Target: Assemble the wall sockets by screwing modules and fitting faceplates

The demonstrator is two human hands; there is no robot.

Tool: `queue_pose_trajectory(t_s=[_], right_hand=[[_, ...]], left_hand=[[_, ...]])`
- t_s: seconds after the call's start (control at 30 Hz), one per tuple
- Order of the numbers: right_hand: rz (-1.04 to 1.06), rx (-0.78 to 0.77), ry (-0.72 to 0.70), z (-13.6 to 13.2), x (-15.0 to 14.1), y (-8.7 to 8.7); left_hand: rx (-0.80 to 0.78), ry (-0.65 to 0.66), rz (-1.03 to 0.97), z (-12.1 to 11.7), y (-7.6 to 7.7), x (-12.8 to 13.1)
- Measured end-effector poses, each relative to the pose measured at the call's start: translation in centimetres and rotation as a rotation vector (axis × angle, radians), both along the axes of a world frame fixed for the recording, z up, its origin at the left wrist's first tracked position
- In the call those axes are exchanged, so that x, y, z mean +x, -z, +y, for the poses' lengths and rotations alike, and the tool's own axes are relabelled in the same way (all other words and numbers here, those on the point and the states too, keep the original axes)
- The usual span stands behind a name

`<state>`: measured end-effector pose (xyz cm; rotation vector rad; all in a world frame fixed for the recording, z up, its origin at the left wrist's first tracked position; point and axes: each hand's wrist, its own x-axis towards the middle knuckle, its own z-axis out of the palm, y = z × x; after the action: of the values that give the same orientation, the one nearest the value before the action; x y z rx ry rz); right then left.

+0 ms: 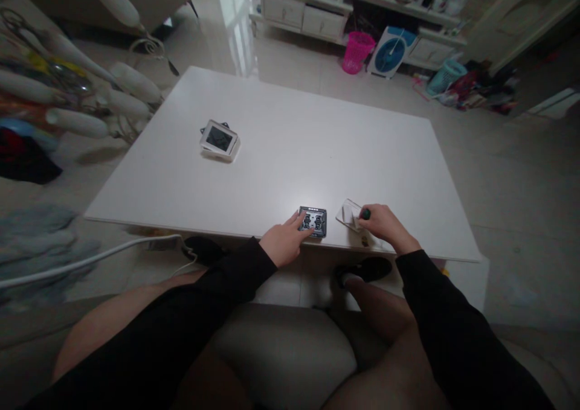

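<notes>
A small, square, dark-framed module [319, 221] with metallic parts on its upper face lies near the front edge of the white table [290, 138]. My left hand [284, 241] steadies it from the left, two fingers spread over its face and the others hidden. Just to the right is a shallow clear tray [348, 212] with pale contents I cannot make out. Over that tray my right hand [383, 221] is closed around a green-handled tool [366, 214], its working end hidden. A small brownish piece [364, 241] is by the table edge below.
White-framed panels with dark centres [220, 139] are stacked at the table's left. A white cable [113, 253] loops below the front edge. A lamp with white arms [90, 120] stands at left. Beyond the table are a pink basket [357, 54] and a blue fan [390, 54].
</notes>
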<state>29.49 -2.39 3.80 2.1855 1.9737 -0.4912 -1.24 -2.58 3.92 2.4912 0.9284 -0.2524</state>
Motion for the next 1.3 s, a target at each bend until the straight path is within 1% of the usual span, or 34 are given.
queue_pose_trajectory(t_s=[0.1,0.17,0.4,0.53,0.63,0.77,0.83,0.93,1.0,1.07,1.13,1.17,1.23,1.3], right_hand=[[0.014,0.009,0.001,-0.2,-0.4,-0.5],[0.026,0.016,-0.002,-0.3,-0.7,-0.5],[0.110,0.058,-0.032,-0.3,-2.7,1.3],[0.135,0.071,-0.032,0.2,-4.0,1.6],[0.168,0.081,-0.024,0.3,-4.1,1.8],[0.187,0.131,-0.018,0.3,-3.5,2.7],[0.221,0.194,-0.011,0.3,-3.2,2.9],[0.320,0.323,0.048,0.3,-2.8,2.3],[0.411,0.410,0.147,0.3,-2.5,1.7],[0.501,0.492,0.294,0.4,-2.1,1.1],[0.609,0.576,0.416,0.5,-1.9,0.6],[0.680,0.622,0.443,0.6,-1.9,0.4],[0.835,0.724,0.429,0.8,-2.3,-0.1],[0.953,0.830,0.372,1.1,-3.2,-0.6]], left_hand=[[0.001,0.000,0.003,0.1,0.1,0.2],[0.013,-0.003,0.003,0.2,0.3,0.3],[0.054,-0.008,-0.051,0.5,1.2,0.5],[0.062,-0.006,-0.108,1.0,1.5,0.7],[0.072,-0.012,-0.146,1.3,1.8,0.8],[0.060,-0.022,-0.171,1.4,2.0,0.7],[0.049,-0.029,-0.177,1.4,2.2,0.7],[0.039,-0.035,-0.193,1.4,2.2,0.6],[0.032,-0.035,-0.203,1.4,2.1,0.6],[0.023,-0.046,-0.230,1.7,1.9,0.5],[0.015,-0.091,-0.278,2.2,1.8,0.4],[0.013,-0.127,-0.304,2.6,1.9,0.3],[0.010,-0.199,-0.341,3.4,2.3,0.1],[-0.007,-0.233,-0.340,4.3,2.9,0.1]])
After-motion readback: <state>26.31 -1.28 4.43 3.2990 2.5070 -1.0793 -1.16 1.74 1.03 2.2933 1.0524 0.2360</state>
